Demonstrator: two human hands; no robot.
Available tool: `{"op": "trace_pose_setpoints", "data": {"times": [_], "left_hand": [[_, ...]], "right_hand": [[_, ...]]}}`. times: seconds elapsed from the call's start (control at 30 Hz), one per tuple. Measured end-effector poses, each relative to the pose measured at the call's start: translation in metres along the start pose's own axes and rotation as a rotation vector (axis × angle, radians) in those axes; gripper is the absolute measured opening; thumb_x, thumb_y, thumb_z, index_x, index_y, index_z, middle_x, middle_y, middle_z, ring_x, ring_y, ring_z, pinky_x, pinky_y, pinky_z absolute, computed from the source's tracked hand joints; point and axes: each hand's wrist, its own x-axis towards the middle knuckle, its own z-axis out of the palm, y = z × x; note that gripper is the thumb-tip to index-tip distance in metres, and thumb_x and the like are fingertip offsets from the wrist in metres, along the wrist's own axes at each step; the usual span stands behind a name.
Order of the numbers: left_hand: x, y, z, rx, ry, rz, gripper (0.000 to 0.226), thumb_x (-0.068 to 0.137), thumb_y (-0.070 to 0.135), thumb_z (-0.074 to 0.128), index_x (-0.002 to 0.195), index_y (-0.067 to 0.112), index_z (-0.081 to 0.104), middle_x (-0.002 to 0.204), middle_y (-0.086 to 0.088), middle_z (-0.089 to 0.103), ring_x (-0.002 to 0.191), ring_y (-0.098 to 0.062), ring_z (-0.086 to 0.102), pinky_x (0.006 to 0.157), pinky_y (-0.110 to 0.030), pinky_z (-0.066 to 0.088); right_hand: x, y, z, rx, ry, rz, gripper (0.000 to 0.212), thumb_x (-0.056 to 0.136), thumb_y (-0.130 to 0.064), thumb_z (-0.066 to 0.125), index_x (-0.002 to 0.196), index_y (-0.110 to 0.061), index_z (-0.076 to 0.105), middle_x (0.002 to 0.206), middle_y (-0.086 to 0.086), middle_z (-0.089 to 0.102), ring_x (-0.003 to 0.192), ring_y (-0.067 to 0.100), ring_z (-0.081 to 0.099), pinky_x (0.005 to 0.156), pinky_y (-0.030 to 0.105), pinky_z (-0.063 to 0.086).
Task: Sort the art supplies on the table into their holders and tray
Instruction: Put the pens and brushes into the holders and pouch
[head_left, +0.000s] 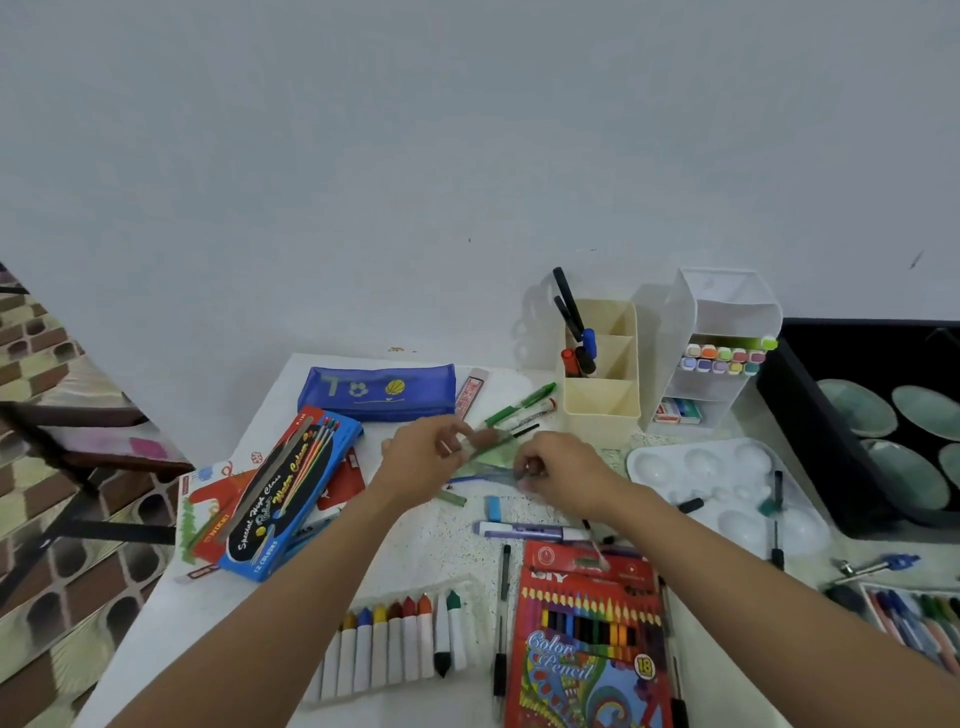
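Note:
Over the middle of the table, my left hand (426, 457) and my right hand (563, 475) each pinch one end of a clear greenish plastic piece (488, 457), which looks like a ruler or a sleeve. It sits just above the tabletop. Behind it lie a green marker (519, 402) and a white marker (537, 410). A cream three-part holder (602, 410) at the back holds black, blue and red markers. Beside it a white tiered holder (722, 312) carries pastel highlighters. A white palette tray (670, 467) lies right of my right hand.
A blue pencil case (379, 389), a blue watercolour pencil box (291, 493), a crayon row (395, 644), a red colour pencil box (587, 639), a purple marker (524, 531), a blue eraser (493, 508) and black pens (503, 613) crowd the table. A black bin (810, 415) stands right.

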Motion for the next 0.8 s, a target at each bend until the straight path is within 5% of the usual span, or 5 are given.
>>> {"op": "trace_pose_setpoints", "data": {"times": [0.2,0.4,0.5,0.67,0.8], "left_hand": [[-0.022,-0.009,-0.026,-0.033,0.024,0.015,0.01,0.098,0.022,0.062,0.101,0.028,0.068,0.096,0.013,0.069,0.086,-0.002,0.063,0.076,-0.022,0.05],[-0.019,-0.032,-0.07,0.066,0.101,-0.021,0.012,0.098,0.02,0.059,0.094,0.032,0.061,0.093,0.013,0.069,0.089,-0.011,0.064,0.086,-0.032,0.049],[-0.005,-0.043,-0.09,0.099,0.137,-0.043,0.01,0.098,0.023,0.056,0.099,0.028,0.065,0.094,0.013,0.067,0.095,-0.018,0.062,0.096,-0.04,0.045],[0.013,-0.065,-0.109,0.069,0.133,-0.019,0.013,0.099,0.027,0.056,0.089,0.034,0.061,0.086,0.016,0.063,0.091,-0.02,0.062,0.086,-0.038,0.048],[0.014,-0.084,-0.115,0.056,0.097,0.01,0.02,0.099,0.029,0.057,0.081,0.038,0.056,0.083,0.015,0.063,0.083,-0.016,0.062,0.081,-0.036,0.05]], "right_hand": [[-0.004,-0.008,-0.002,0.191,0.09,-0.024,0.019,0.09,-0.022,0.069,0.077,-0.034,0.061,0.085,-0.013,0.063,0.081,0.013,0.059,0.083,0.039,0.049],[0.007,-0.035,-0.003,0.352,0.193,0.007,0.016,0.094,-0.018,0.064,0.082,-0.027,0.059,0.081,-0.011,0.061,0.08,0.013,0.058,0.075,0.033,0.048],[0.015,-0.044,-0.002,0.47,0.205,0.074,0.017,0.095,-0.017,0.061,0.081,-0.025,0.057,0.085,-0.001,0.067,0.085,0.022,0.063,0.08,0.041,0.051],[0.033,-0.07,0.001,0.708,0.333,0.077,0.013,0.104,-0.015,0.049,0.092,-0.019,0.051,0.084,0.008,0.066,0.069,0.026,0.068,0.074,0.046,0.056],[0.061,-0.087,0.003,0.473,0.371,-0.003,0.004,0.104,-0.019,0.047,0.1,-0.019,0.045,0.081,0.009,0.062,0.057,0.017,0.053,0.057,0.036,0.046]]}}
